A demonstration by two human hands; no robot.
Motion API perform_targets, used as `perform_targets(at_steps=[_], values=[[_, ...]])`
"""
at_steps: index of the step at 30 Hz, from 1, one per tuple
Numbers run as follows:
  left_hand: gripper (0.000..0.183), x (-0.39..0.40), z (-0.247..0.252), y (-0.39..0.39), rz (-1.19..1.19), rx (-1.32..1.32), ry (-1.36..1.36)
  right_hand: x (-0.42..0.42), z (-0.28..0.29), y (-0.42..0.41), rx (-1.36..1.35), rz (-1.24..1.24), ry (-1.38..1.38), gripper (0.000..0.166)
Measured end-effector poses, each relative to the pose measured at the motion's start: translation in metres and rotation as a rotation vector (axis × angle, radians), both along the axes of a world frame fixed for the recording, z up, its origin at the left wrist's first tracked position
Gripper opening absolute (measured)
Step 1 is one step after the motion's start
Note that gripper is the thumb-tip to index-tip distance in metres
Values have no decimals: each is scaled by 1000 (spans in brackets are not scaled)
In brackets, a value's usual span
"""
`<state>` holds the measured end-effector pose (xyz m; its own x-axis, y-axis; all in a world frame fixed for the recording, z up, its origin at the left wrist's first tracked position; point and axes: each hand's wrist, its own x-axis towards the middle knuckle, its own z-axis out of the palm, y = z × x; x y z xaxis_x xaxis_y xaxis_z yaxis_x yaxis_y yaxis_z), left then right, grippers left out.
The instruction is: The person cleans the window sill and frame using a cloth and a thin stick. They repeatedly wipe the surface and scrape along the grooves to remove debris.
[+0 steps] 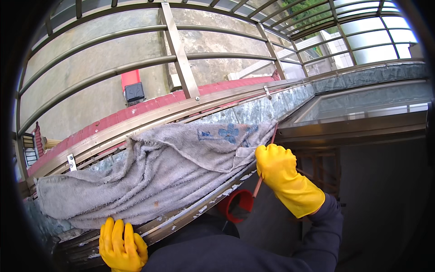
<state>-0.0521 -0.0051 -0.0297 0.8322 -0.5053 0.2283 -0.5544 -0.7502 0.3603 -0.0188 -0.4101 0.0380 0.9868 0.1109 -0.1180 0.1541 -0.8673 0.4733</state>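
Observation:
My right hand wears a yellow rubber glove and is closed around a thin reddish-brown stick. The stick's upper end reaches the corner of the towel beside the window sash. A greyish, damp-looking terry towel with a blue printed pattern lies rumpled along the stone sill. My left hand, in a matching glove, rests on the window frame track at the towel's lower edge. Its fingers are slightly spread, with their tips by the cloth. White flakes mark the track.
Metal security bars enclose the outer side of the sill. A glass window sash stands at the right. Below me on the inside is a red bucket. Outside, a red object with a black box stands on concrete ground far below.

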Motion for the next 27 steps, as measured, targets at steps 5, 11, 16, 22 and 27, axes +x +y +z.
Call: perform_targets(at_steps=[5, 11, 16, 22, 27], values=[[25, -2, -4, 3, 14, -5, 0, 18, 24, -13, -42, -115, -2, 16], [24, -4, -2, 0, 55, 16, 13, 15, 52, -4, 430, 55, -178, 17], [24, -1, -2, 1, 25, 18, -3, 1, -16, -44, -43, -48, 83, 17], [24, -3, -3, 1, 48, 0, 7, 7, 12, -7, 90, 89, -187, 15], [24, -3, -3, 3, 35, 20, 6, -5, 6, 3, 259, -28, -79, 16]])
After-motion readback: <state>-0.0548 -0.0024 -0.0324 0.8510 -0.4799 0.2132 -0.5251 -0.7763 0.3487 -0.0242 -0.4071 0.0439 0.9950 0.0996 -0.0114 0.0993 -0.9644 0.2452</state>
